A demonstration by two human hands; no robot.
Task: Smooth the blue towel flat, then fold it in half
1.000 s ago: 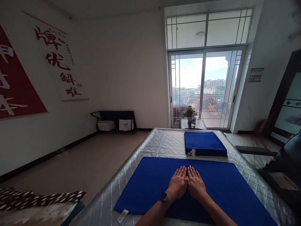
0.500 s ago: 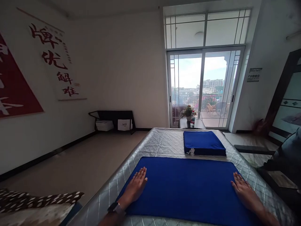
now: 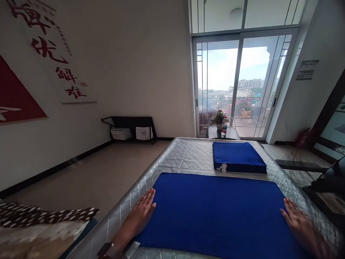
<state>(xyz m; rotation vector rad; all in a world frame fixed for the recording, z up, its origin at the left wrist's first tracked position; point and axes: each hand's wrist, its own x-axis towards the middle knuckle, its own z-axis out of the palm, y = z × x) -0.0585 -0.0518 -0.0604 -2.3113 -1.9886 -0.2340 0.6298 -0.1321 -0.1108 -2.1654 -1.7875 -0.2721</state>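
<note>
On the silver-covered surface [image 3: 185, 156], a blue cloth [image 3: 218, 212] lies flat in front of a blue fabric stack [image 3: 237, 153], my left hand [image 3: 141, 213] and right hand [image 3: 297, 218], clasping nothing, resting at the cloth's opposite sides, where uneven pressure could wrinkle it.

The head view looks forward and down — blue cloth [image 3: 218, 212] near, glass doors [image 3: 237, 84] far.
</note>
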